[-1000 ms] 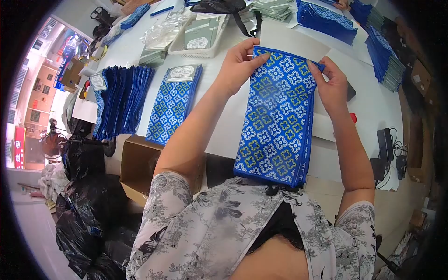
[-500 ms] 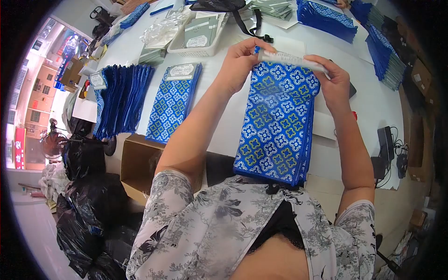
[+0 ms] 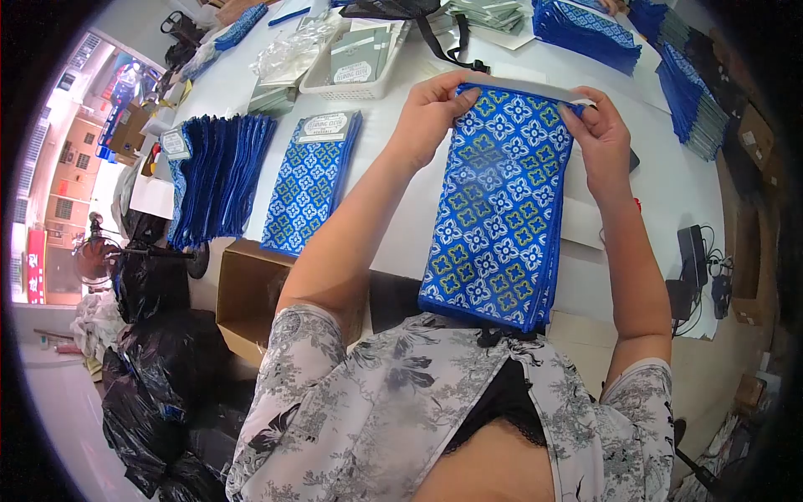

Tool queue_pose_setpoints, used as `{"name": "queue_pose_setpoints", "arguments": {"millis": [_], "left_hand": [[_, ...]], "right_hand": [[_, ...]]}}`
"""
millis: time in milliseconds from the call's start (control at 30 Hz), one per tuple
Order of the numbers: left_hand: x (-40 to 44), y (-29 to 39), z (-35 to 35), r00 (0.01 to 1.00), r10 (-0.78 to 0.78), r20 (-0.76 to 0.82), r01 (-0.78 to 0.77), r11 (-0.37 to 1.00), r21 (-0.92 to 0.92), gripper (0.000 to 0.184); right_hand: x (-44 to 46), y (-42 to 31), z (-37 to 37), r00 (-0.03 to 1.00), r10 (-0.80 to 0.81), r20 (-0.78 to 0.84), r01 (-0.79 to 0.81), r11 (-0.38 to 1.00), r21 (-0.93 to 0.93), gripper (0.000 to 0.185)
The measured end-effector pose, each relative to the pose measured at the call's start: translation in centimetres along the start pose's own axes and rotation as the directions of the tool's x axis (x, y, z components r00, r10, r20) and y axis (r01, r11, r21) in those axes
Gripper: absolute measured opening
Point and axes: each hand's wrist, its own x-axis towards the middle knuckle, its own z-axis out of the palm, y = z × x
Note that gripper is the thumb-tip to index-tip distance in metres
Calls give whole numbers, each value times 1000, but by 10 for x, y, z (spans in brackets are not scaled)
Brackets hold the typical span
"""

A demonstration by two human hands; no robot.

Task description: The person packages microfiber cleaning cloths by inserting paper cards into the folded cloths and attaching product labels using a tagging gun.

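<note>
A blue patterned cloth [image 3: 498, 209], folded and lying over more blue layers, hangs toward my body at the table's front edge. My left hand [image 3: 439, 109] pinches its upper left corner, thumb on top. At the upper right corner, my right hand [image 3: 595, 130] pinches the cloth between thumb and fingers. A pale card [image 3: 523, 84] shows as a narrow strip behind the cloth's top edge, between both hands. To the left lies a stack of the same cloths [image 3: 305, 188] with a printed label [image 3: 324, 127] at its top.
A row of folded blue cloths [image 3: 219, 180] stands at the left. Behind are a white basket [image 3: 347, 90] with grey cards, a black strap [image 3: 443, 50] and more cloth piles [image 3: 585, 33]. An open cardboard box [image 3: 251, 293] is below the table's left edge.
Half a second ago a printed label was curled over the cloth's top between my hands. Now the cloth's patterned top edge shows there, with the pale strip behind it.
</note>
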Motion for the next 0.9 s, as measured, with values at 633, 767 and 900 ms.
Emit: {"name": "queue_pose_setpoints", "arguments": {"millis": [633, 767, 900], "left_hand": [[-10, 7, 8, 998, 66, -15, -65, 996, 56, 32], [-24, 10, 2, 995, -101, 12, 98, 924, -369, 46], [-33, 6, 14, 992, -100, 83, 110, 985, -132, 40]], "right_hand": [[-10, -5, 2, 967, 237, 99, -241, 970, 37, 26], [-8, -5, 3, 993, 113, 25, -114, 992, 53, 23], [-14, -7, 4, 996, 95, 0, -95, 995, 31, 23]]}}
